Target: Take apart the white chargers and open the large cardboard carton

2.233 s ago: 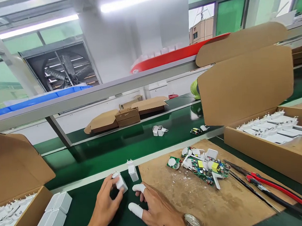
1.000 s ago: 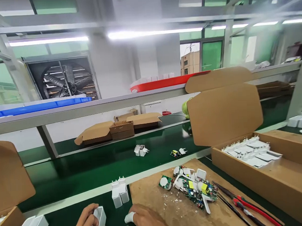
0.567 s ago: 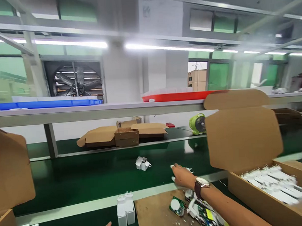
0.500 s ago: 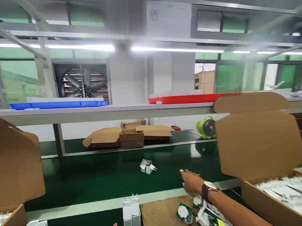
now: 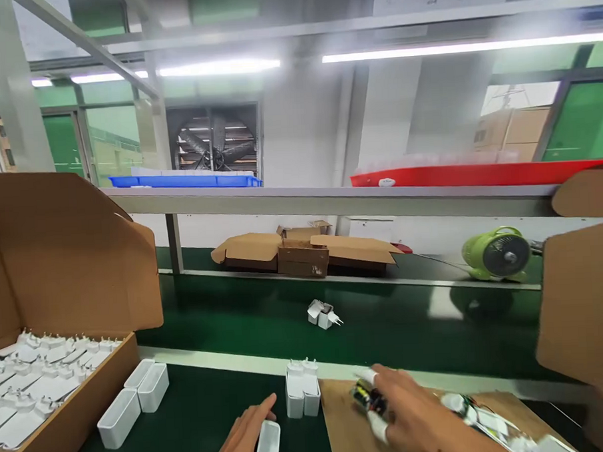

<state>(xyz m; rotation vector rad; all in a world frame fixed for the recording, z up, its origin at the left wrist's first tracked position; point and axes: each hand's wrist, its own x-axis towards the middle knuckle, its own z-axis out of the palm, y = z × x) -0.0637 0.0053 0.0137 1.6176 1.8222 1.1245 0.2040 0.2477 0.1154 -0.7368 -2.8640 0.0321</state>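
Note:
My right hand [image 5: 404, 408], with white covers on its fingertips, pinches a small green circuit board [image 5: 369, 396] with components over the brown board mat. My left hand [image 5: 246, 431] is at the bottom centre, its fingers curved along a white open plastic case [image 5: 268, 445]; part of its grip is hidden. Just beyond it, a small group of white plug adapters [image 5: 302, 389] stands upright with pins up. Under and beyond my right forearm lie several circuit boards and white parts [image 5: 484, 418] on the brown mat [image 5: 340, 431].
An open carton [image 5: 103, 388] of white adapters stands at left, with empty white cases [image 5: 118, 417] beside it. Another carton's flap [image 5: 579, 300] rises at right. Across the green belt [image 5: 225, 316] lie a few white parts [image 5: 323, 314]. A green fan [image 5: 497, 254] stands behind.
My right hand has drawn back from the green belt to the mat, and a circuit board now shows in its fingers. My left hand has come further into view with a white case. The view has turned left.

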